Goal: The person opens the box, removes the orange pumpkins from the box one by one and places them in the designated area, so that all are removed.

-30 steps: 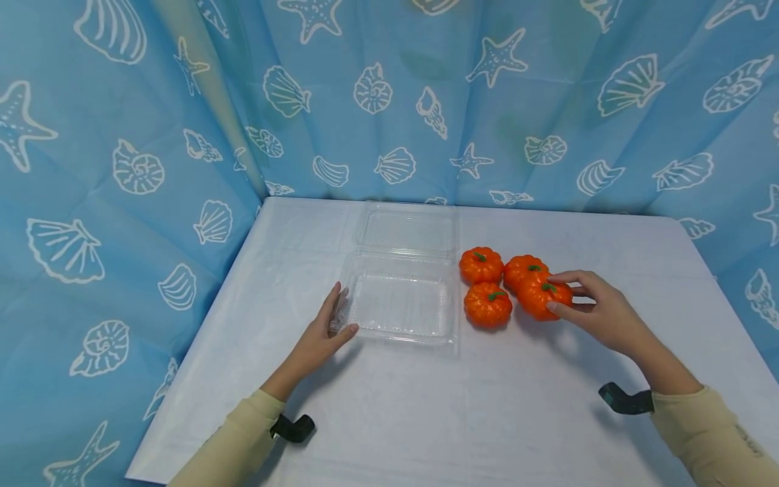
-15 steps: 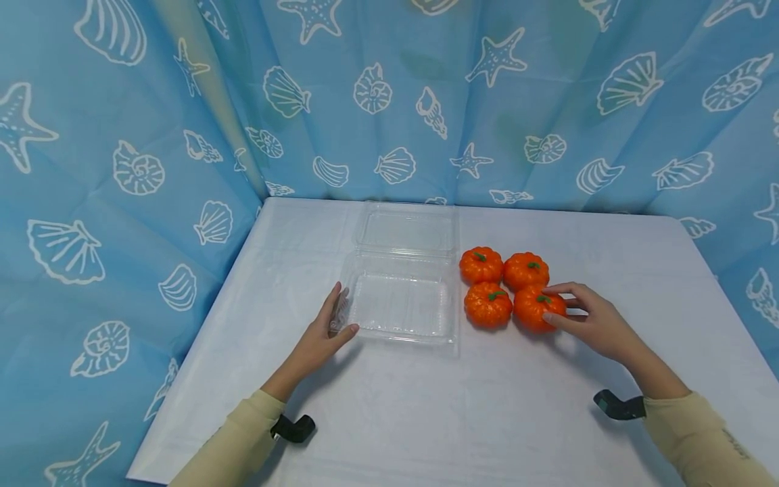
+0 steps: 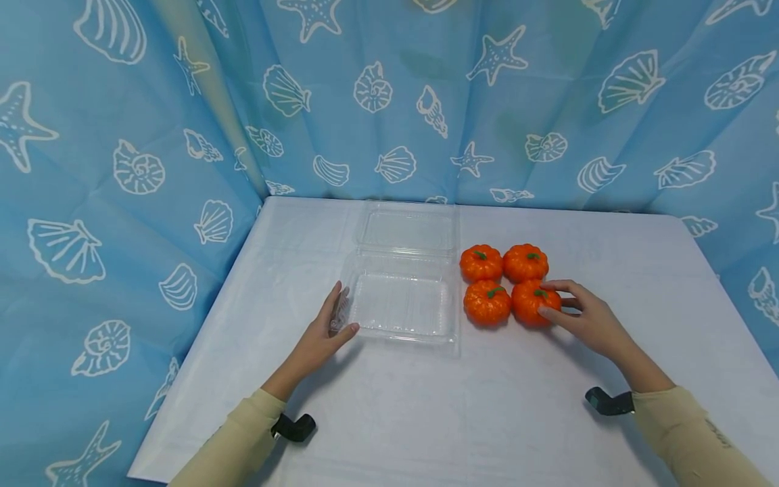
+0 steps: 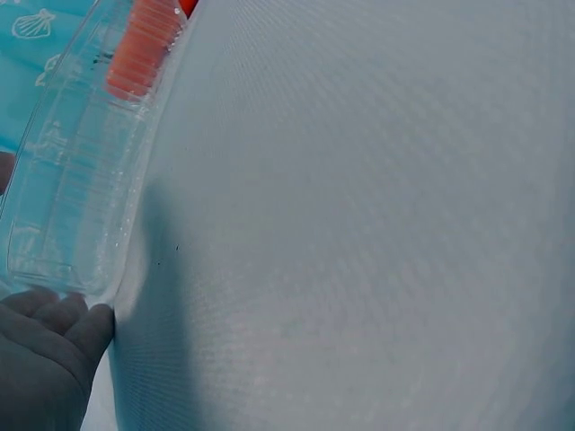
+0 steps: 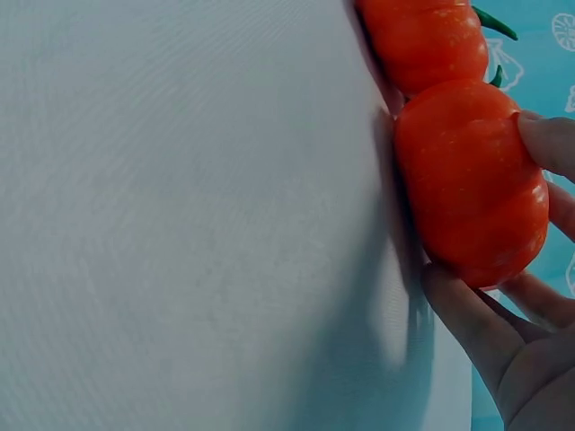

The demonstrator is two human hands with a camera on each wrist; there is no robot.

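Observation:
Several orange toy pumpkins with green stems stand close together right of an open clear plastic clamshell box (image 3: 398,304). My right hand (image 3: 587,321) grips the front right pumpkin (image 3: 534,304) from its right side, thumb in front and fingers behind. In the right wrist view that pumpkin (image 5: 472,184) sits low at the tabletop, against a neighbour (image 5: 427,40). Beside it are the front left pumpkin (image 3: 487,306), the back left pumpkin (image 3: 479,265) and the back right pumpkin (image 3: 525,264). My left hand (image 3: 319,338) touches the box's left end with fingers extended.
The box's lid (image 3: 406,230) lies folded back toward the rear edge of the white-covered table (image 3: 395,419). A blue curtain (image 3: 389,101) with shells and starfish hangs behind and along the left. A black camera (image 3: 608,401) sits at my right wrist.
My right hand has brought its pumpkin leftward and down beside the front left one. The back right pumpkin has shifted slightly back. My left hand and the box have stayed put.

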